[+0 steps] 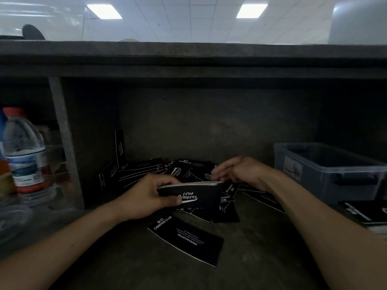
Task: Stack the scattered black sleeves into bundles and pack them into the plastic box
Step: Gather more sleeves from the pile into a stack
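Clearly, our left hand (pixel 144 197) has its fingers closed around a bundle of flat black card sleeves (pixel 192 195), thumb pressed on the printed face that reads "Club Camping", the other fingers curled over the top edge where thin white paper edges show. Our right hand (pixel 238 171) hovers just behind the bundle's right end with fingers loosely spread and slightly bent; the fingertips are blurred, and we cannot tell whether they pinch anything or merely touch the loose sleeves beneath.

Behind and under the bundle lies a scattered heap of black sleeves (pixel 150 168), a few leaning upright against the dark back wall. One single black sleeve (pixel 186 239) with white lettering lies flat on the rough, dark tabletop (pixel 261 248) in front of the bundle. Right of the bundle stands the translucent bluish plastic box (pixel 326 170), its interior too dim to read. Far left of the bundle, a clear plastic water bottle with a red cap (pixel 23 151) appears blurred.
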The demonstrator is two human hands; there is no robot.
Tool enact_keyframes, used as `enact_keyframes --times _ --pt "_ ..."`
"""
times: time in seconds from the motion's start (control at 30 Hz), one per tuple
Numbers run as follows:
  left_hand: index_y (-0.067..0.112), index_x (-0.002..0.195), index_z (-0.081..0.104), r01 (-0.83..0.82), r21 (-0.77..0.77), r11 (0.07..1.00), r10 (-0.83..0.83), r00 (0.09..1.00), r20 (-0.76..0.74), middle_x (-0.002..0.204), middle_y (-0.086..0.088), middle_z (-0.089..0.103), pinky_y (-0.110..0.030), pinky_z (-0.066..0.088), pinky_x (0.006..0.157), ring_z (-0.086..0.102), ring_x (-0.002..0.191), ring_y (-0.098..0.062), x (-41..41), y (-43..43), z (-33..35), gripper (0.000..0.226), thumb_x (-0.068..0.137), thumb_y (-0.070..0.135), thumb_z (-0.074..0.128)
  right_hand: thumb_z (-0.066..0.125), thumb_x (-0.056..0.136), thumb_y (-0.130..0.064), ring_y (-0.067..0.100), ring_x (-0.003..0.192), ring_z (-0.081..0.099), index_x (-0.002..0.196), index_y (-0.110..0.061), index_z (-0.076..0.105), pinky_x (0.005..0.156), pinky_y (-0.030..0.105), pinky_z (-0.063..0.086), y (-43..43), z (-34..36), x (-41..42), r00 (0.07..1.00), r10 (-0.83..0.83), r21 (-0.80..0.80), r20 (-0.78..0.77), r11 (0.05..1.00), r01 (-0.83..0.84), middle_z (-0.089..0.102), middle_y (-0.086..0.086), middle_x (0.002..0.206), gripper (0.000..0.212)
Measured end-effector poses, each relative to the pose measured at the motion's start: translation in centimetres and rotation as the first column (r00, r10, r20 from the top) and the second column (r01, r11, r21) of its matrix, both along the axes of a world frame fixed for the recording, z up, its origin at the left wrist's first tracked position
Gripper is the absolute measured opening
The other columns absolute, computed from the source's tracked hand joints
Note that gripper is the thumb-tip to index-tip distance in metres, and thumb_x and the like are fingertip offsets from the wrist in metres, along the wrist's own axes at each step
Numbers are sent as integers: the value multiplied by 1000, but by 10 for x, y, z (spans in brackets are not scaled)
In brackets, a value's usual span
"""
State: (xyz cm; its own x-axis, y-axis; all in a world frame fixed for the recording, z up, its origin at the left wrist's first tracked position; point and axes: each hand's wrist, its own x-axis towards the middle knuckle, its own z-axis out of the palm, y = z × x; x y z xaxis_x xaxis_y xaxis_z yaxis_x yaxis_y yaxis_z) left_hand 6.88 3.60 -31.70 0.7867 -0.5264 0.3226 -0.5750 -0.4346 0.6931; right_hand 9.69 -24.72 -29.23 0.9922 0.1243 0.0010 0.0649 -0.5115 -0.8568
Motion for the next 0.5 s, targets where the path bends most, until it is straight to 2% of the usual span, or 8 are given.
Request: enact_keyframes --times 0.07,0.13,0.17,0.23,0.33,0.37,0.43,0.5 --pt "19 104 73 10 -7 1000 -10 1000 1 101 4 76 -19 56 81 73 92 -9 -1 0 0 23 83 13 79 66 86 2 19 102 68 103 -16 69 75 16 50 1 -8 8 980 -121 -54 159 990 131 72 0 98 24" --pt "18 102 73 17 -17 1000 -17 1000 -2 100 4 77 -18 56 80 73 91 -9 -2 0 -1 22 82 13 80 81 79 -15 12 93 65 118 -15 64 76 17 50 4 -18 12 980 -103 -223 168 965 140 67 -2 101 42" --pt "18 103 73 21 -18 1000 -21 1000 -4 100 4 77 -17 56 79 73 91 -9 -2 0 -1 22 82 12 80 83 75 -15 12 90 64 123 -12 63 79 21 51 5 -20 12 983 -99 -288 157 947 142 66 -1 102 51" --pt "18 104 74 33 -12 999 -33 999 -19 100 3 77 -18 56 79 73 91 -9 -2 0 0 22 83 12 79 85 71 -10 15 93 62 127 -10 62 82 28 53 5 -20 11 981 -141 -292 137 940 176 63 2 106 61" --pt "17 103 74 43 -1 999 -43 999 -20 100 1 77 -22 57 80 73 92 -12 -2 0 -1 21 84 13 79 86 71 -9 17 95 64 123 -10 65 82 26 53 -1 -10 9 965 -228 -162 132 955 248 65 5 106 56" --pt "17 103 74 40 5 999 -39 999 -16 100 0 77 -24 58 81 74 92 -13 -1 0 -1 20 84 14 79 84 74 -8 16 89 64 120 -9 66 77 23 53 -3 -7 7 955 -269 -74 125 957 280 67 4 102 49" --pt "15 101 74 32 12 999 -32 999 -14 99 -1 77 -27 59 81 74 91 -15 -1 1 -1 19 84 14 79 77 81 -3 15 76 65 118 -9 64 60 23 51 -5 -2 3 949 -312 185 36 936 301 68 4 91 40" --pt "15 100 73 26 9 1000 -25 999 -21 98 -2 77 -28 60 81 74 90 -16 0 1 -2 18 83 14 80 70 81 8 19 78 69 121 -5 58 60 28 56 -2 2 -2 958 -286 441 -2 860 257 70 9 94 44"
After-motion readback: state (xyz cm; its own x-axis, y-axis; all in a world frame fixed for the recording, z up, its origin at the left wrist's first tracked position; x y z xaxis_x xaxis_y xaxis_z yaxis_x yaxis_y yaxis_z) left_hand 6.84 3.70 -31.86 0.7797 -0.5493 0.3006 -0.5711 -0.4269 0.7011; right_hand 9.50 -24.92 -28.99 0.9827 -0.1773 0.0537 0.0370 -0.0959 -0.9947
